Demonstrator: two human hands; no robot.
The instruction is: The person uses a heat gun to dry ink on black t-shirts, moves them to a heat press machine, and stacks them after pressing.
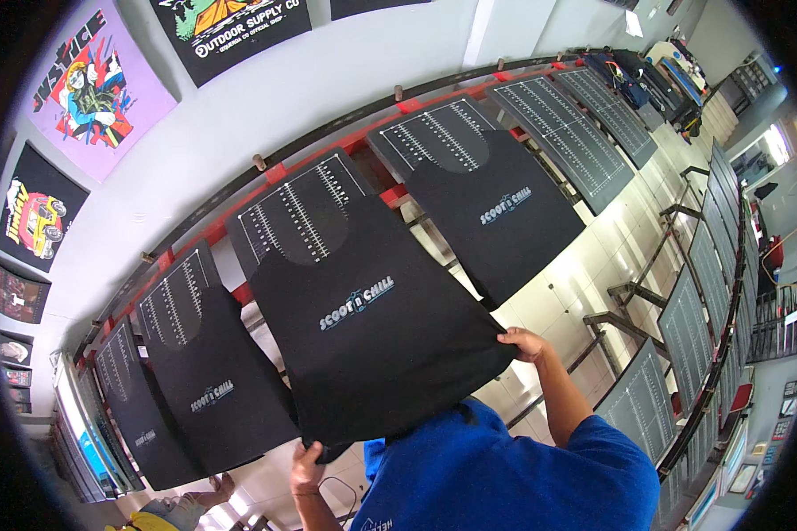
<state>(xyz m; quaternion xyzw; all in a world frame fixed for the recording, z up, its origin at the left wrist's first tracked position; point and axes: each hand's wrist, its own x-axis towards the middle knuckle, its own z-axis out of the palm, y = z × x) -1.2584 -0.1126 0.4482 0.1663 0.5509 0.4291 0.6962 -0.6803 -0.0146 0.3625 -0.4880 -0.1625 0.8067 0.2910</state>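
Note:
A black garment (372, 354) with a small light-blue and white print on its chest lies stretched over a grey printing board marked with white rulers (297, 208). Its hem hangs off the near end of the board. My left hand (307, 466) grips the hem's left corner, fingers closed on the cloth. At the right corner, my right hand (524, 343) pinches the fabric between thumb and fingers. Between my two hands the lower edge is held spread and slightly lifted. Similar black garments lie on the boards to the left (217, 380) and right (500, 217).
Bare ruled boards (562, 137) continue to the far right along a red and black rail (279, 173). Another row of boards (642, 389) stands across the tiled floor (549, 292). At the lower left, another person's hand (220, 489) is near a garment. Printed samples (106, 88) hang on the wall.

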